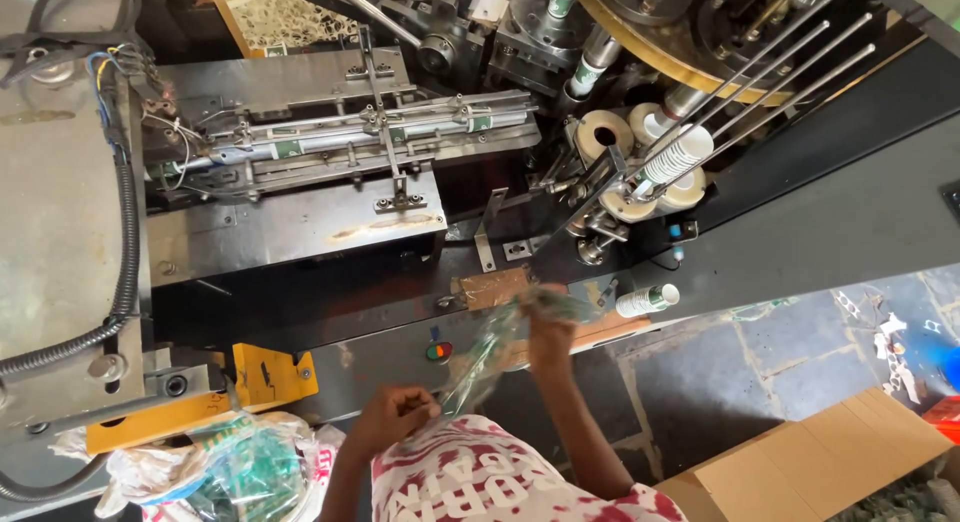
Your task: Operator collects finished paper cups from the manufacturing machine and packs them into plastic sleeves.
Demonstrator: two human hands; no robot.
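A person's left hand was clenched around the lower end of a clear plastic bag, while the right hand, raised higher, gripped the bag's upper end. The bag stretched on a slant between the two hands, just in front of the dark front panel of a paper cup machine. A round red and green button sat on that panel just left of the bag, and a strip of brown tape lay above it. To the right of the raised hand, a single paper cup lay on its side on the machine's ledge. Higher up, a stack of white cups rested between slanted metal rods. At lower left sat a sack filled with green-printed plastic; at lower right, a cardboard box stood on the floor.
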